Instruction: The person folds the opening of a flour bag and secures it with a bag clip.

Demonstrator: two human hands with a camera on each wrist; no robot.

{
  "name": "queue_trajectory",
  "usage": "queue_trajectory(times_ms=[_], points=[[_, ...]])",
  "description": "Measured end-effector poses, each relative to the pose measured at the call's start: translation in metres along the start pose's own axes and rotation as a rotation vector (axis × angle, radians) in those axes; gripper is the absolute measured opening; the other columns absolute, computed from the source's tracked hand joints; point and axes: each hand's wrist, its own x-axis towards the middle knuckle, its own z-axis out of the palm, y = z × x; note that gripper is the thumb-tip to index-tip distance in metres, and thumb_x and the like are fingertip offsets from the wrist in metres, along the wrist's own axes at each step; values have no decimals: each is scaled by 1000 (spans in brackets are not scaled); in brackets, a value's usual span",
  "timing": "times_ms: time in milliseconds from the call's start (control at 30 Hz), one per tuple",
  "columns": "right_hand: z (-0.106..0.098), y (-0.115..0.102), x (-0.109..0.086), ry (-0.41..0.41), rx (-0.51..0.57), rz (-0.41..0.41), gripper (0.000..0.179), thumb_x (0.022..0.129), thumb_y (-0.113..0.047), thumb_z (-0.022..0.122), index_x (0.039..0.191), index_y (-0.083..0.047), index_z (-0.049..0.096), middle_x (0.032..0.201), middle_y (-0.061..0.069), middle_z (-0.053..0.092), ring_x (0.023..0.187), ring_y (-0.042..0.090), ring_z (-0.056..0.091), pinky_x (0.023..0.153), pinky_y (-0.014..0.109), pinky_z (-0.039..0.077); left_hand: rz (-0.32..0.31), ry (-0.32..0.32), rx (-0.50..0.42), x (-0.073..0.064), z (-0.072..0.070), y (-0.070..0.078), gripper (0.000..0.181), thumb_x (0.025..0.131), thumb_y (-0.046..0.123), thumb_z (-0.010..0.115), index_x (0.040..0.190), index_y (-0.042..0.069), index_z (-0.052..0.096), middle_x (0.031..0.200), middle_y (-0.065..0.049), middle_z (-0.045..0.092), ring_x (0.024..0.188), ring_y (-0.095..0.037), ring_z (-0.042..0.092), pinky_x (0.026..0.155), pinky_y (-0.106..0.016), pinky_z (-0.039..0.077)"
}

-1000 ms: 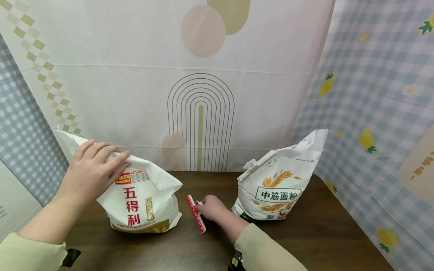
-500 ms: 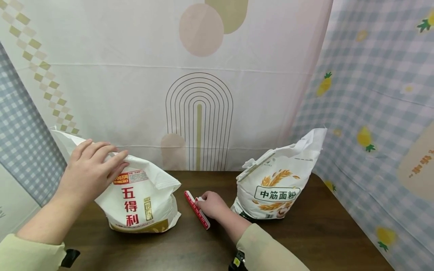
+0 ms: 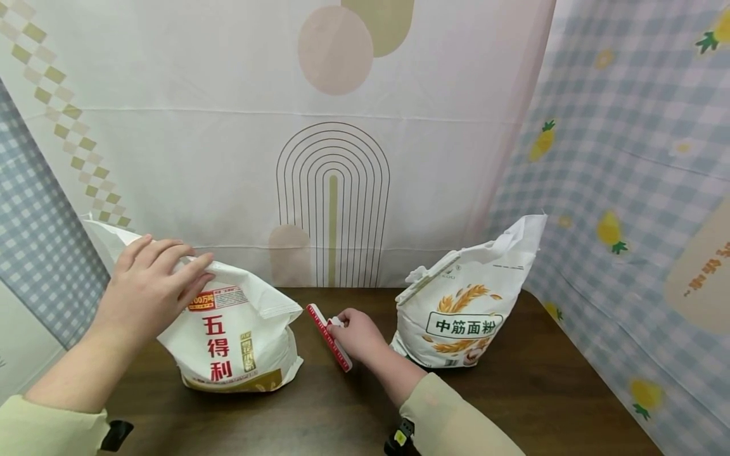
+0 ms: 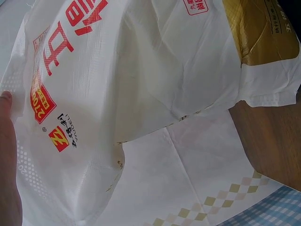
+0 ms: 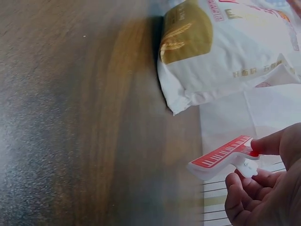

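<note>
On the left of the head view stands a white flour bag (image 3: 251, 335) with red characters and a gold lower band. My left hand (image 3: 151, 285) grips its folded top edge, fingers over the fold; in the left wrist view only a bit of that hand (image 4: 7, 155) shows at the left edge, against the white plastic. Between the two bags, my right hand (image 3: 356, 335) pinches a red-and-white bag clip (image 3: 331, 339) by its handle. The right wrist view shows the thumb on the red top of the clip (image 5: 221, 153) and the fingers bent below its white handle.
To the right stands a second flour bag (image 3: 462, 323) with wheat ears and green lettering, its folded side held by a pale clip (image 3: 428, 278). A dark wooden table (image 3: 547, 405) bears both bags. Printed cloth hangs behind (image 3: 228, 158) and at the sides.
My right hand has moved slightly up and away from me in the head view, carrying the clip along. The left hand keeps its place on the bag's top; the view has shifted a little.
</note>
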Motion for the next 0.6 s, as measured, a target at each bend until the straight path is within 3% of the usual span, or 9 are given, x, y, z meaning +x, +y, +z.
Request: queue_trajectory(times_ms=[600], points=[[-10,-16,-4,29,20,-75,18,89,-23,70,98,-8,66,83,1,58,75,15,53,67,32,46,6,18,0,2,-1,1,42,104,43,44,110,11,71,98,-17,67,99,-42,58,99,-63,36]])
